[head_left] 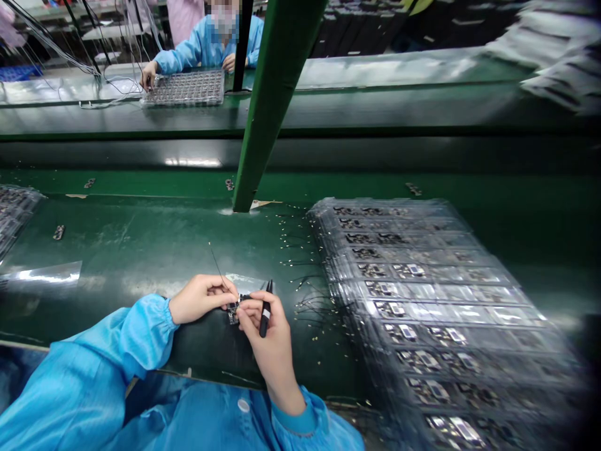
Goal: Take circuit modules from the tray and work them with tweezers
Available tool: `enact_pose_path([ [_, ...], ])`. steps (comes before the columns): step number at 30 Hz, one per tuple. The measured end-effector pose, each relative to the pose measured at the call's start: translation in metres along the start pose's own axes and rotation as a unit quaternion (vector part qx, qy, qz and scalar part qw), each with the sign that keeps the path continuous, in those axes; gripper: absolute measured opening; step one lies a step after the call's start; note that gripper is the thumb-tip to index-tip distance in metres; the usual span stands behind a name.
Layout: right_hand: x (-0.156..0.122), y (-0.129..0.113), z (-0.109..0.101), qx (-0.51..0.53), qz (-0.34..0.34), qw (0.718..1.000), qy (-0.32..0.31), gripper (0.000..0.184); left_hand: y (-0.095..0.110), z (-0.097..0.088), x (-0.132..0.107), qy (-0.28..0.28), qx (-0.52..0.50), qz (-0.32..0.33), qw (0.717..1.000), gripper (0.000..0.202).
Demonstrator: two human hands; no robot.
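My left hand [206, 297] is closed in a pinch at the upper left edge of a small circuit board [233, 315]. A thin dark cable [216, 263] with a tiny bright tip sticks up from its fingers. From the other side, my right hand [267, 329] grips the board's right edge with thumb and fingertips. Black tweezers [265, 319] are tucked within the same hand, tips pointing up and away. Fingers cover much of the board. Just behind the hands, a clear plastic sheet [251, 283] lies on the green table [141, 238].
Stacked clear trays [451, 300] partly filled with boards stand at right. Loose thin cables [305, 288] lie beside them. A green post [277, 106] rises ahead. More trays [16, 213] sit far left. Across the bench, a person in blue sleeves [183, 56] handles another tray [188, 88].
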State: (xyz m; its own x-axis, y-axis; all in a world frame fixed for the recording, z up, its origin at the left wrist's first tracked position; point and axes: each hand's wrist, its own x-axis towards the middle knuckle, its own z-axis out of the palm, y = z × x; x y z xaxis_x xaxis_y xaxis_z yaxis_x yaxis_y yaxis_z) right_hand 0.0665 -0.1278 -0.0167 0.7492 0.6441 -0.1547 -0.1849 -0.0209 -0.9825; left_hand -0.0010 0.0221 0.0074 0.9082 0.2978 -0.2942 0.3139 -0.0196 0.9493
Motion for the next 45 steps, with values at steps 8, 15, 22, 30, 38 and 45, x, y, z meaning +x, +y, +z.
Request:
enact_pose_path([
  [8,0.001,0.001,-0.001,0.000,-0.005,1.000,-0.001,0.030,0.003,0.001,-0.004,0.045,0.133,0.045,0.989,0.012],
  [15,-0.002,-0.009,0.009,0.043,0.000,0.999,0.008,0.023,0.003,-0.003,-0.014,0.023,0.254,0.152,0.955,0.022],
  [22,0.003,-0.007,0.011,0.008,-0.048,0.998,0.047,0.029,-0.026,-0.006,-0.001,0.030,0.250,0.103,0.962,0.031],
  [30,0.000,-0.013,0.011,-0.083,-0.091,0.990,0.065,0.022,-0.010,-0.001,0.002,-0.005,0.185,0.019,0.982,0.036],
  [38,0.001,-0.005,0.000,0.025,-0.047,0.995,0.081,0.036,0.004,-0.008,0.001,0.043,0.174,0.025,0.983,0.041],
  [45,-0.018,0.002,-0.047,0.084,0.085,0.983,0.142,0.065,0.015,-0.013,0.000,0.076,0.147,0.014,0.986,0.037],
])
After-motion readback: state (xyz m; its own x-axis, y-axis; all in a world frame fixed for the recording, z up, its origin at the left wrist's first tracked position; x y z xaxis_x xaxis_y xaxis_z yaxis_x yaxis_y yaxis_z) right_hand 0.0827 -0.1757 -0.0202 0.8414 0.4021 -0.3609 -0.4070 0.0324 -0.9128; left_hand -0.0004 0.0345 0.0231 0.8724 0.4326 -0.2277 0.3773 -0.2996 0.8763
